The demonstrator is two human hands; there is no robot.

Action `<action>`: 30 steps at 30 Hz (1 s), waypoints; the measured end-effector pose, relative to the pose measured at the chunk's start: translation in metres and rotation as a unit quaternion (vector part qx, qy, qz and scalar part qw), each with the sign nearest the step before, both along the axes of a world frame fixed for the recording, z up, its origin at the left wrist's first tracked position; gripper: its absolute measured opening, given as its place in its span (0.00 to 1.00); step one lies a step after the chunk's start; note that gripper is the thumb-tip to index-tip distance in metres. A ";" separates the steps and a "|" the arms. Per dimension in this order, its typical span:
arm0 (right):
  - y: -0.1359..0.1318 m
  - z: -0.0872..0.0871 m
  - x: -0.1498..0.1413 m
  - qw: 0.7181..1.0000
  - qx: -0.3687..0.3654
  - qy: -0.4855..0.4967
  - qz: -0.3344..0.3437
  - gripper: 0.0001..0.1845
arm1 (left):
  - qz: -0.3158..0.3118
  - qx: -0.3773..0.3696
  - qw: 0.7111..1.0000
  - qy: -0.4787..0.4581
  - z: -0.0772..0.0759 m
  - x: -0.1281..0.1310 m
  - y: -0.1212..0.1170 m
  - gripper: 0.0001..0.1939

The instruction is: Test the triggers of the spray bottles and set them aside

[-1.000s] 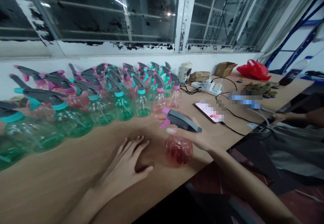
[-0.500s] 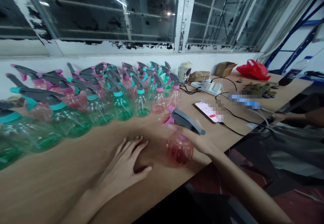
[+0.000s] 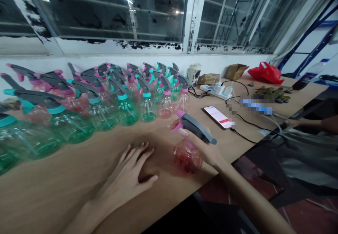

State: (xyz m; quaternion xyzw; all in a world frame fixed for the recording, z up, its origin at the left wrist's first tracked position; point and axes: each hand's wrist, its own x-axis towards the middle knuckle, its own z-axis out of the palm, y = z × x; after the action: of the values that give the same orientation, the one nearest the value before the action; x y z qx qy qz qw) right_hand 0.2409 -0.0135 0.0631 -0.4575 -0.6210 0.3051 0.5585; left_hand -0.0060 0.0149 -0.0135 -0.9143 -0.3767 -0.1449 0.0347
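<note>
My right hand (image 3: 200,143) is wrapped around the neck of a red spray bottle (image 3: 187,160) with a grey and pink trigger head. The bottle is upright near the table's front edge, and part of its neck is hidden by the fingers. To its left, my left hand (image 3: 132,172) lies palm down on the brown table (image 3: 87,177), fingers spread, holding nothing. Beyond both hands stand rows of spray bottles, among them a green one (image 3: 127,112) with a teal collar and a pink one (image 3: 166,108) with a pink collar.
A lit phone (image 3: 217,117) on a cable lies right of the red bottle. Behind it are a white power strip (image 3: 216,91), a paper cup (image 3: 194,74) and a red plastic bag (image 3: 265,73). Another person's arm (image 3: 306,124) reaches in at the right.
The view has shifted very slightly. My right hand still grips the red spray bottle in nearly the same spot, and my left hand has stayed flat on the table.
</note>
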 end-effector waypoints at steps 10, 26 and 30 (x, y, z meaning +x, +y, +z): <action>0.000 -0.002 0.000 1.000 0.000 -0.007 0.002 0.06 | 0.003 0.005 1.000 -0.009 -0.002 -0.001 0.000 0.33; -0.001 -0.002 0.013 1.000 -0.010 -0.006 0.007 0.03 | 0.024 0.012 0.999 -0.023 -0.002 -0.001 -0.001 0.31; 0.000 -0.004 0.017 1.000 -0.007 0.004 -0.005 0.05 | 0.034 0.011 0.999 -0.034 0.001 0.001 -0.003 0.30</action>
State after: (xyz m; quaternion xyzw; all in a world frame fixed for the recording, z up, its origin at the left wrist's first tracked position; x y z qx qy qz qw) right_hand 0.2583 -0.0138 0.0591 -0.4631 -0.6146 0.3083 0.5592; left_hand -0.0050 0.0116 -0.0129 -0.8951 -0.4069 -0.1785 0.0365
